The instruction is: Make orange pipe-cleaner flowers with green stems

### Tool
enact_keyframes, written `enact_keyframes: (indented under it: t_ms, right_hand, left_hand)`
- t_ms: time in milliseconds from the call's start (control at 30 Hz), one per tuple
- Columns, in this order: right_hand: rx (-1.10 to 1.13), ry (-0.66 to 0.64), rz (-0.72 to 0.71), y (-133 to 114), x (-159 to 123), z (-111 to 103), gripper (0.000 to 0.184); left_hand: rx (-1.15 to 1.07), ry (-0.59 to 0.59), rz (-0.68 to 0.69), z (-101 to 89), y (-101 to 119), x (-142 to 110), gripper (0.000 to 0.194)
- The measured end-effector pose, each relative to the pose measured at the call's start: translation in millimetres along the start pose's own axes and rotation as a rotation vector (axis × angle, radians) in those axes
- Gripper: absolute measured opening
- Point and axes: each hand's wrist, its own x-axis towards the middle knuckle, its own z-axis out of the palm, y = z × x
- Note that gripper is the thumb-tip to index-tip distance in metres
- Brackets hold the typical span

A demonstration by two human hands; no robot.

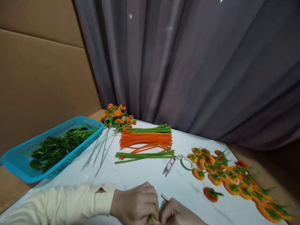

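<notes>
At the bottom edge of the head view my two hands are close together over the white table. My left hand, in a cream sleeve, is closed on a green pipe cleaner, of which only a short bit shows. My right hand is closed around a thin wooden stick whose end pokes out past the fingers. The fingertips are partly cut off by the frame. Beyond the hands lie pink thread snips and a roll of green tape. A single orange flower head with a green back lies right of them.
A blue basket of green leaves stands at left. Orange flowers on wire stems lie at the back. Orange pipe cleaners and green pipe cleaners are mid-table. Many orange flower heads spread at right. A grey curtain hangs behind.
</notes>
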Motion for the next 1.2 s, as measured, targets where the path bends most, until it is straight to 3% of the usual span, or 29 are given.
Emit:
enact_keyframes:
  t_ms: [133, 200, 300, 400, 467, 600, 767, 900, 1033, 1200]
  right_hand:
    - [-0.083, 0.059, 0.022, -26.2, -8.0, 4.2, 0.035]
    - [-0.390, 0.095, -0.016, -44.7, -18.4, 0.1, 0.034]
    - [-0.952, 0.197, -0.249, -72.6, -37.2, -6.9, 0.018]
    - [-1.384, 0.283, -0.457, -91.1, -50.9, -9.6, 0.019]
    - [-1.525, 0.322, -0.473, -98.1, -55.2, -10.7, 0.018]
    - [-1.417, 0.256, -0.299, -105.6, -55.6, -19.1, 0.011]
    - [-1.225, 0.248, -0.147, -104.3, -50.3, -34.2, 0.012]
    - [-1.174, 0.263, -0.167, -101.2, -48.7, -38.7, 0.013]
    - [-1.141, 0.247, -0.206, -102.3, -48.7, -39.7, 0.015]
    - [-1.034, 0.254, -0.357, -101.2, -45.5, -43.0, 0.026]
  left_hand:
    - [-0.194, 0.092, -0.178, -13.3, 11.4, 8.7, 0.019]
    - [-0.350, 0.109, -0.333, -27.2, 19.6, 16.4, 0.024]
    - [-0.599, 0.057, -0.503, -53.7, 30.7, 31.1, 0.024]
    - [-0.666, 0.009, -0.556, -76.0, 34.9, 45.6, 0.021]
    - [-0.602, -0.017, -0.538, -84.5, 33.5, 52.7, 0.020]
    - [-0.521, -0.116, -0.507, -90.8, 24.5, 58.1, 0.019]
    - [-0.671, -0.248, -0.511, -96.1, 9.0, 56.5, 0.019]
    - [-0.727, -0.257, -0.468, -96.5, -0.4, 55.8, 0.015]
    - [-0.637, -0.198, -0.442, -92.3, -1.2, 54.8, 0.009]
    - [-0.516, -0.175, -0.402, -89.2, 3.5, 52.2, 0.008]
